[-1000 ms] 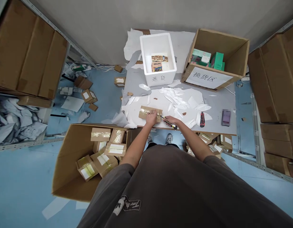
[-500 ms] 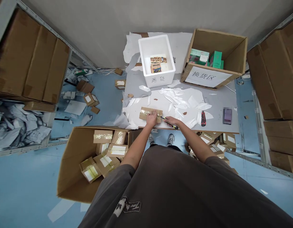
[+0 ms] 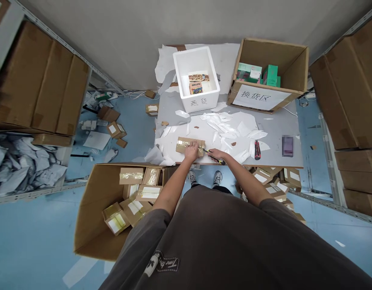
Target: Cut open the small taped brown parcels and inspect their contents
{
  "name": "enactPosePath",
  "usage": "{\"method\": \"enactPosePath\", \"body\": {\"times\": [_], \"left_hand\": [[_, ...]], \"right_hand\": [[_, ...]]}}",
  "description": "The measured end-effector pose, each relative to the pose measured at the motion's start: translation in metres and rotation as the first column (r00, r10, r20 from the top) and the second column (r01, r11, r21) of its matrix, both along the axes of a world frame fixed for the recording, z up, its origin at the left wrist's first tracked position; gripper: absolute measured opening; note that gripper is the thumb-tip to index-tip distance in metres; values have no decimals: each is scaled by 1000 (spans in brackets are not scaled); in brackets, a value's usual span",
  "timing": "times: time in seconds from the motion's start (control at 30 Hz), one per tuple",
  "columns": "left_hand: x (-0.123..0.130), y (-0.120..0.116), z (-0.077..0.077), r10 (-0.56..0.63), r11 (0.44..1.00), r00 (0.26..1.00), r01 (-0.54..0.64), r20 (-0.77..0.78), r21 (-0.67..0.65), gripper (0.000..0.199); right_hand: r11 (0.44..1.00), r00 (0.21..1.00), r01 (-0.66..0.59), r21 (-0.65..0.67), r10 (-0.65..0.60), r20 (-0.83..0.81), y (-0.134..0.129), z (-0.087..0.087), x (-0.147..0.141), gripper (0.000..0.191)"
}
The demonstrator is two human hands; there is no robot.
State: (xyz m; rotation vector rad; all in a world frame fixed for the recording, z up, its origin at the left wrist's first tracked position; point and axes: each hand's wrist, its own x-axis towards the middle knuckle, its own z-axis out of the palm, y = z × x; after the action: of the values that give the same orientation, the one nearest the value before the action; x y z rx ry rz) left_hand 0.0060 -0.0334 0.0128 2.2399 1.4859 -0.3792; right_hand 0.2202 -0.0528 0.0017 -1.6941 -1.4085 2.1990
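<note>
A small taped cardboard box (image 3: 182,141) lies near the front edge of the table. My left hand (image 3: 191,150) rests on top of it and holds it against the surface, fingers pressed to the cardboard. In my right hand (image 3: 216,154) is a yellow and black utility knife (image 3: 220,161), closed in the fingers. The knife's tip reaches the right end of the box, at the tape. Whether the blade is in the tape is too small to tell. A red and black tool (image 3: 257,150) lies farther right on the table.
Scraps of white paper (image 3: 224,125) cover the table's middle. Behind stand a white foam box (image 3: 201,104) and a large carton (image 3: 261,98) with green boxes. A phone (image 3: 287,146) lies at right. A big open carton (image 3: 92,209) of parcels stands at lower left.
The view has shifted slightly. My left hand stays on the cardboard box, and the utility knife in my right hand remains at its right end with hardly any movement.
</note>
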Motion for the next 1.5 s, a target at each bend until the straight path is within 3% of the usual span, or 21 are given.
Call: {"method": "enactPosePath", "body": {"times": [0.23,0.43,0.57,0.63,0.77,0.87,1.03,1.3,1.5], "left_hand": [[-4,1,-1,-20,999,1000,20,18,25,58],[-5,2,0,-2,1000,1000,1,11,16,69],[-11,3,5,26,999,995,-29,99,28,57],[-15,8,6,57,997,990,-64,131,46,50],[-22,26,1,58,995,992,-67,116,75,76],[-25,39,-7,50,998,995,-53,90,28,88],[-28,40,-19,30,998,996,-35,85,57,81],[-27,26,-24,-28,996,986,14,165,86,66],[-23,13,-33,32,993,980,-54,197,106,64]], "right_hand": [[994,994,98,-44,-100,-37,-13,-3,-2,32],[998,998,62,6,-62,-28,-22,-8,-9,36],[996,1000,8,88,-10,21,-31,-4,14,39],[991,996,49,125,-57,65,-34,0,28,39],[969,974,132,209,-166,151,-35,7,41,43],[943,961,76,325,-156,229,-32,6,35,45],[869,940,-63,490,-113,322,-25,-5,21,26],[804,858,-309,508,4,514,-14,0,14,33],[737,814,-424,527,55,579,-13,5,17,36]]}}
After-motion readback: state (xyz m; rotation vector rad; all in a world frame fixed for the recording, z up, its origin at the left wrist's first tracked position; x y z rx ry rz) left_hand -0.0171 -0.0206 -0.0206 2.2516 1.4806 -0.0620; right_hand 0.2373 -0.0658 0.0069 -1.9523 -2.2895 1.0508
